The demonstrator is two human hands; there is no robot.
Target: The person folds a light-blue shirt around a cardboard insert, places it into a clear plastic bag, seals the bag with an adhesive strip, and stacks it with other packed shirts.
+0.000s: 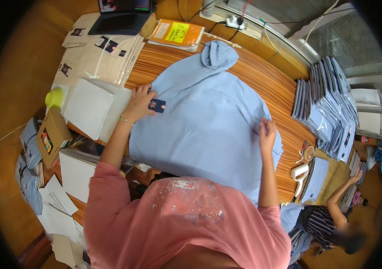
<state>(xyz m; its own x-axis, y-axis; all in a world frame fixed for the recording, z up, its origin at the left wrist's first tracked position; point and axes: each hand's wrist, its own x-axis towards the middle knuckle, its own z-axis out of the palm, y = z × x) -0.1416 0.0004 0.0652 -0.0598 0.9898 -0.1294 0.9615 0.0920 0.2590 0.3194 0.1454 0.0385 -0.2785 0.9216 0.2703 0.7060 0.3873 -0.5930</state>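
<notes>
A light blue shirt point(195, 121) lies spread over the wooden table, its bunched collar point(220, 54) toward the far side. My left hand point(140, 104) rests at the shirt's left edge, fingers apart and stretched out. Right beside those fingertips, a small dark blue hang tag point(157, 106) lies on the cloth. At the shirt's right side, my right hand point(267, 133) has its fingers bent together and appears to pinch the fabric; the fingertips are partly hidden.
Folded blue shirts point(325, 107) are stacked at right, near a tape roll point(309, 153) and a white lint roller point(299, 172). White sheets point(88, 107) and packed beige garments point(106, 58) lie left, with a laptop point(118, 22) behind. Another person point(325, 224) works at lower right.
</notes>
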